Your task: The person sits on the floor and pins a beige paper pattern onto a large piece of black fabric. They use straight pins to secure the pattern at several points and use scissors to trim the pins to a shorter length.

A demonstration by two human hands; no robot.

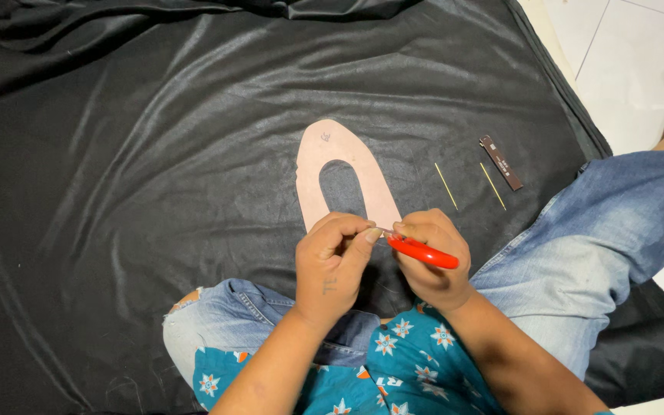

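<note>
The person sat on black cloth [117, 154]. The right hand [432, 261] was closed around a red cutter [424, 252]; the left hand [333, 265] pinched something small at its tip, too small to tell what. Just beyond the hands lay a pink template [313, 165], flat on the cloth. It looked thin, light and bendable, best lifted by its outer edge.

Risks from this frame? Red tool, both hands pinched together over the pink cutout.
1. The left hand fingertips sit right against the working end of the red-handled tool in the right hand; a slip might nick them.
2. The work is done directly over the pink cutout and black cloth, so either might get marked.
3. Two thin yellow sticks lie loose beside the knee and could get knocked away.
</note>
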